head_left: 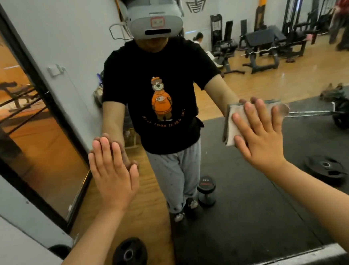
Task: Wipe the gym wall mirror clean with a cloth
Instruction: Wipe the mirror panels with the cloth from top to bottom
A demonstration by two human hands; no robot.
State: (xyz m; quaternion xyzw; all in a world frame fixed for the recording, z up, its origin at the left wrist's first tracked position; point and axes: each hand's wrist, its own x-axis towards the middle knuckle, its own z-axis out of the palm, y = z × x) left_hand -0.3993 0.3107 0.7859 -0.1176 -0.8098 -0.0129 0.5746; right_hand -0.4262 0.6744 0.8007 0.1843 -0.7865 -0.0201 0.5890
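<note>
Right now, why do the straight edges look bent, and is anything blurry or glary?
Head view: the wide lens bows the black door frame; the right hand pressing the cloth and the left hand flat on the mirror look sharp; the reflected gym machines at top right are soft; lighting is even, with no harsh glare.

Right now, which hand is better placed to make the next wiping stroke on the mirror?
The right hand: its straight fingers press the cloth flat against the mirror. The left hand rests bare on the mirror, apart from the cloth.
</note>
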